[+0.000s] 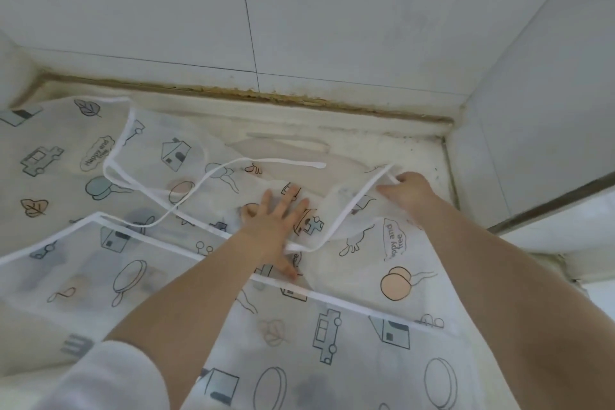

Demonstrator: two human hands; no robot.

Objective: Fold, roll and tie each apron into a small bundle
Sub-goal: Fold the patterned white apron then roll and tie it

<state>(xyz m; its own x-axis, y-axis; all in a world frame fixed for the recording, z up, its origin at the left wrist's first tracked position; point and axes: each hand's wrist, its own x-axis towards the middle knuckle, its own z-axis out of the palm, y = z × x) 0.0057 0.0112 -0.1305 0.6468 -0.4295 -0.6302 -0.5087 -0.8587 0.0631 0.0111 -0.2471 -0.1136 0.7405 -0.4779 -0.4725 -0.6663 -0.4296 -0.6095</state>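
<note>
Translucent white plastic printed with houses, cars and balloons covers the worktop [382, 140] in front of you: the apron [332, 336] lies spread flat from the near edge out toward the tiled wall [299, 10], its white-bound edges and a loose tie strap [283, 161] crossing over the layers. Your left hand [278, 225] rests on it near the middle, palm down with fingers straight and fanned wide. Farther out and to the right, your right hand [407, 191] has its fingers curled round the apron's white edge binding [362, 196], close to the worktop's back corner.
</note>
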